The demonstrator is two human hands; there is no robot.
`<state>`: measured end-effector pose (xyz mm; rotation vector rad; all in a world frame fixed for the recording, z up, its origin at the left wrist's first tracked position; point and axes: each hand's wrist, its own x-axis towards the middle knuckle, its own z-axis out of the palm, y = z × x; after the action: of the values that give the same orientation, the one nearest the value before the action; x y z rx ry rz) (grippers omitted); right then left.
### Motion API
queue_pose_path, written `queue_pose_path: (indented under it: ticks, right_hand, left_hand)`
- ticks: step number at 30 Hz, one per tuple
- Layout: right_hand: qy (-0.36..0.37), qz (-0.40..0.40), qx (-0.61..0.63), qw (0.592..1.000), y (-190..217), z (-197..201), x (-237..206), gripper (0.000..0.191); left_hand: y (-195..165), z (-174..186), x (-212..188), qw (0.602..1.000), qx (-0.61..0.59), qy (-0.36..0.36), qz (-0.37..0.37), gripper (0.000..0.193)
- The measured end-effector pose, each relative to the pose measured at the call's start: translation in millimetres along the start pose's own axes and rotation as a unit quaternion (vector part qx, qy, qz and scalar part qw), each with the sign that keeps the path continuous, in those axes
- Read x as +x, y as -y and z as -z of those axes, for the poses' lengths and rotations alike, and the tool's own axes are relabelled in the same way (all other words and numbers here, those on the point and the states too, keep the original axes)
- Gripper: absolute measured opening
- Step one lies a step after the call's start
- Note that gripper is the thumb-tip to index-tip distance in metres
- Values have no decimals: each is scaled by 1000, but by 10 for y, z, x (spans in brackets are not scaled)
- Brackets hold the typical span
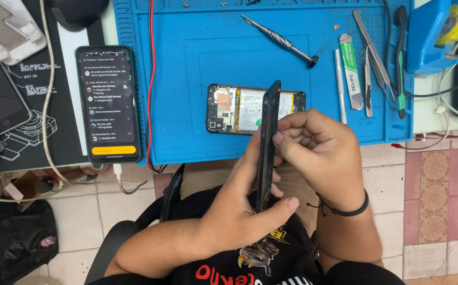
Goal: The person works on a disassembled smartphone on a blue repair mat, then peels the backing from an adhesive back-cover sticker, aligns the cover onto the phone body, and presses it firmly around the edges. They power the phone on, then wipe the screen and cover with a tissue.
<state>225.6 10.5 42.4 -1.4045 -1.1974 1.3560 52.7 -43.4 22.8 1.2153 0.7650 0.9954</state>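
Blue repair mat on a workbench, tiled floor below. Black phone panel held edge-on and upright above the lap, just in front of the mat's near edge. Left hand clasped round the panel's lower part, thumb pressed across its bottom end. Right hand gripping the upper half, fingers curled against the right face, black band at the wrist. Behind the panel, flat on the mat: opened phone, battery and circuit board exposed, partly hidden by the panel's top. Farther back on the mat: screwdriver lying diagonally. At the mat's right side: tweezers, pry tools, side by side. Off the mat's right corner: blue tape dispenser. Left of the mat: second phone, screen lit, lying on a dark pad beside a white cable.
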Motion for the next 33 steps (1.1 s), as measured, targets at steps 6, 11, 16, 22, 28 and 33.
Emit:
queue_pose_path:
  ticks: [6,11,16,22,28,33]
  right_hand:
    - [3,0,6,1000,4,6,-5,12]
    - [-10,23,-13,1000,2,-22,-9,11]
    - [-34,68,-107,991,23,-83,-35,8]
    - [-45,73,-116,989,30,-114,-54,8]
    - [-31,71,-95,992,32,-87,-54,8]
    - [-65,83,-152,983,37,-140,-97,10]
  left_hand:
    - [-5,14,-9,1000,7,4,-7,106]
    - [-12,16,-15,999,32,6,-2,107]
    - [-6,5,-20,999,50,1,5,107]
    - [0,8,-21,998,66,-1,-12,106]
    - [-1,12,-20,997,78,-1,-12,107]
    - [-16,7,-29,998,60,-5,-20,105]
